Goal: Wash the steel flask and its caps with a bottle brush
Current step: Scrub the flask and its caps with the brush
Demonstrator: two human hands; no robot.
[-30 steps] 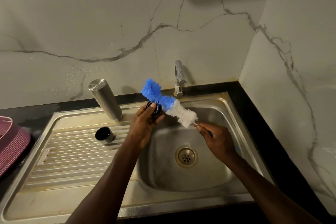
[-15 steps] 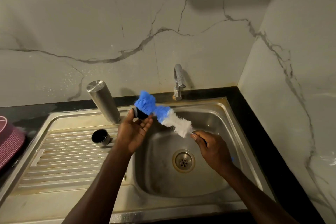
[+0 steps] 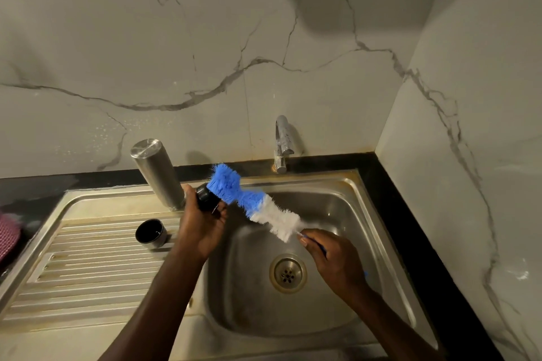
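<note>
Nearest the viewer, two forearms are extended over a steel sink (image 3: 381, 214) set in a black table (image 3: 410, 228). The drain (image 3: 288, 272) is seen at the bottom of the basin. The right hand (image 3: 331, 261) is placed above the basin, just right of the drain; its fingers (image 3: 306, 240) are curled round the thin blue handle of the brush (image 3: 252, 202), which is held slanting up and to the left. The white bristles are found next to this hand, the blue bristles at the far tip.

The left hand (image 3: 202, 228) is raised at the left edge of the basin. A small black cap (image 3: 206, 199) is clamped between its thumb and fingers, and the blue bristles are pressed against the cap's upper side.

On the ribbed drainboard (image 3: 88, 267), left of the left hand, a second cap (image 3: 151, 233), steel outside and dark inside, is set with its opening upward, apart from both hands. Behind it, at the far rim of the drainboard, the flask (image 3: 158, 174) is stood mouth down with its flat base uppermost; it is touched by neither hand.

At the left edge, part of a pink woven item (image 3: 8, 236) is shown on the table. Farthest back, a chrome tap (image 3: 282, 143) is mounted behind the basin, and veined marble walls (image 3: 205, 53) are seen beyond it and on the right.
</note>
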